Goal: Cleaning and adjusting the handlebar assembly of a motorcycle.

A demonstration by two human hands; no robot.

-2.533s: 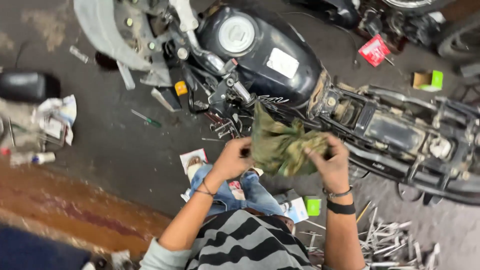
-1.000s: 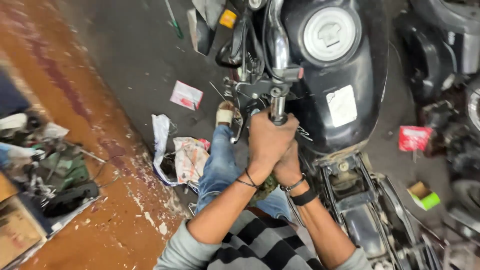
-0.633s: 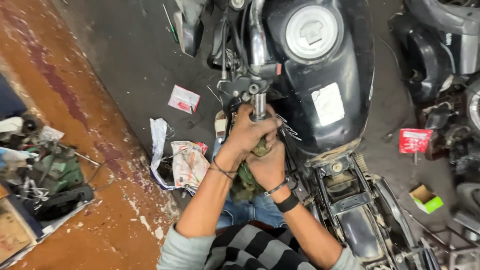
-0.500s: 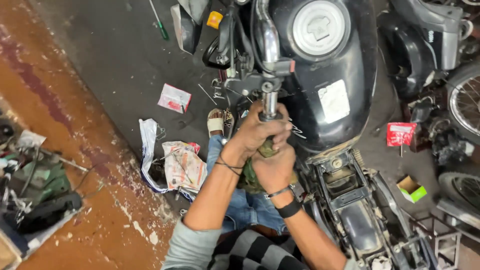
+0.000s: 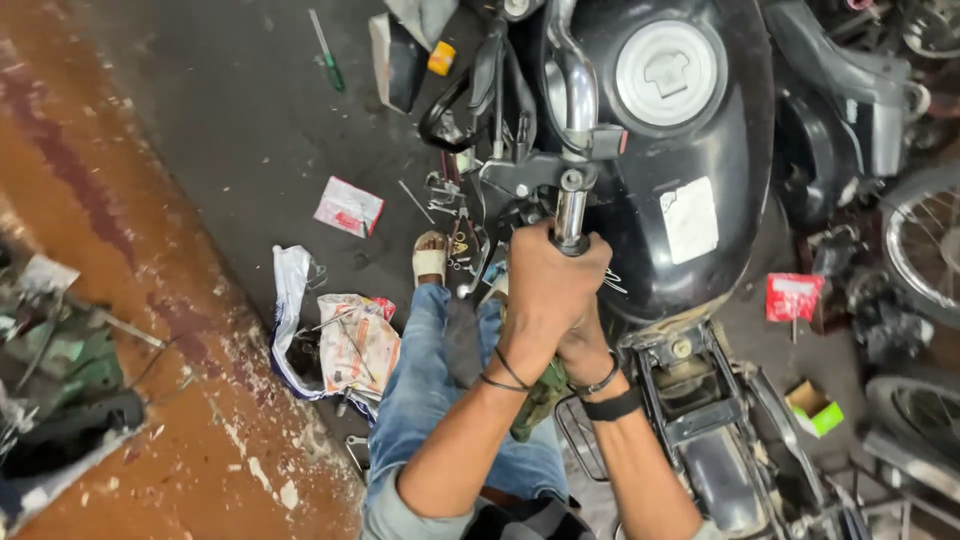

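**Both hands clamped on handlebar end**

Since 2.5 s earlier the hands had moved from spreading the camo rag in front of the body to the bike's handlebar, and the view had swung so the tank sat top right. Between 0.5 s ago and now little changed; grip looked the same.

Left hand point(image 5: 545, 290) was clenched round the chrome handlebar point(image 5: 571, 215) end, just below the lever mount. Right hand point(image 5: 585, 345) was wrapped under and against the left, also closed tight; whether it gripped the bar itself or just the left hand, can't tell. Rag point(image 5: 540, 395) hung below the wrists, pinched between the hands; which hand held it was hidden.

Handlebar ran up past the black tank point(image 5: 690, 150) w/ its round silver cap point(image 5: 668, 72). Person's sandalled foot point(image 5: 430, 260) rested on the floor near small loose parts. Crumpled paper & plastic bag point(image 5: 345, 345) lay left of the jeans leg. Red-white packet point(image 5: 348, 207) lay further up the floor, a screwdriver point(image 5: 326, 50) well beyond it. Red packet point(image 5: 793, 297) and green-white box point(image 5: 813, 408) lay right of the bike frame.
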